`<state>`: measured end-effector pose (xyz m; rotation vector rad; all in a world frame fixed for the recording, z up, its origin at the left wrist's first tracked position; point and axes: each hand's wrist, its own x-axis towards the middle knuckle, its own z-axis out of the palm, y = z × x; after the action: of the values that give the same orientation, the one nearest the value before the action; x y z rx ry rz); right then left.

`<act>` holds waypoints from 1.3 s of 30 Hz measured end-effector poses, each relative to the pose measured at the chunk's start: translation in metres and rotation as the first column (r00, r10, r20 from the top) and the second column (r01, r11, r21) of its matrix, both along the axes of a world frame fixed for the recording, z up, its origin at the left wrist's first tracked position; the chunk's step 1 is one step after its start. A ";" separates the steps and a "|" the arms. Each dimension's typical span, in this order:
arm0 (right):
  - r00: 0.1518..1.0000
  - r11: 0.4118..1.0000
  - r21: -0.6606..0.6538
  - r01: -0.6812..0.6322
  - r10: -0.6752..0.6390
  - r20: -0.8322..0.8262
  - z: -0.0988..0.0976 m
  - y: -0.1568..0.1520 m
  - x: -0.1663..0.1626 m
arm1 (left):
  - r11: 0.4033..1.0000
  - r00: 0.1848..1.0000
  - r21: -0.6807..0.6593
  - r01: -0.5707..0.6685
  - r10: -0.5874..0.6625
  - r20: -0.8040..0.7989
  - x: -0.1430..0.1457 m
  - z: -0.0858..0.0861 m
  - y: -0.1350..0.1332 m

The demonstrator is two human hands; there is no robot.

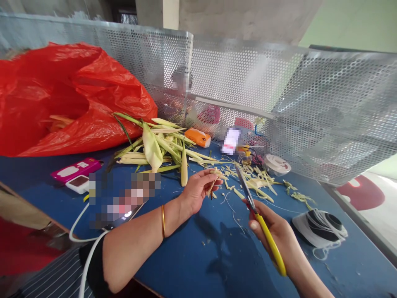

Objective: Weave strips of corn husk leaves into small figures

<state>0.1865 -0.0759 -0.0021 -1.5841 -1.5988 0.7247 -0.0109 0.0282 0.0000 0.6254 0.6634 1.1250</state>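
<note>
My left hand point(200, 188) pinches a small pale piece of corn husk point(215, 176) between thumb and fingers, a little above the blue table. To the right, my right hand point(273, 231) grips a pair of scissors point(263, 236) with yellow handles. The blades point up and away from me and look closed together. Beyond both hands lie cut husk strips and scraps point(252, 182). A pile of long pale-green corn husks point(164, 145) is behind my left hand.
A red plastic bag point(118, 87) stands at the back left. Nearby are a magenta case point(76, 170), a phone with a white cable point(124, 211) and an orange tissue pack point(197, 137). A spool of white thread point(321, 227) sits at right. Perforated metal panels point(235, 74) border the back.
</note>
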 end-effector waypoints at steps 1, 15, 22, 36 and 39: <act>0.998 0.999 0.010 -0.051 0.051 -0.026 0.001 -0.001 -0.002 | 1.000 1.000 0.002 -0.007 0.007 -0.005 0.000 0.000 0.000; 0.963 0.998 -0.062 0.025 -0.007 0.269 -0.011 -0.001 -0.013 | 0.999 0.993 -0.038 -0.034 0.038 0.110 0.004 -0.001 -0.003; 0.932 0.996 -0.059 0.071 -0.045 0.360 -0.005 -0.004 -0.018 | 0.996 0.993 0.032 -0.086 0.083 0.083 0.006 -0.002 -0.004; 0.903 0.996 0.006 0.090 -0.084 0.421 -0.003 -0.005 -0.023 | 0.997 0.999 0.071 -0.009 0.006 0.034 0.011 -0.001 -0.011; 0.897 0.995 0.033 0.090 -0.096 0.431 -0.003 -0.006 -0.024 | 0.998 0.999 0.055 -0.003 0.000 0.053 0.012 -0.003 -0.011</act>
<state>0.1625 -0.0814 -0.0049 -1.8920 -1.8141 0.3188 0.0009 0.0172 -0.0031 0.6397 0.5893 1.1609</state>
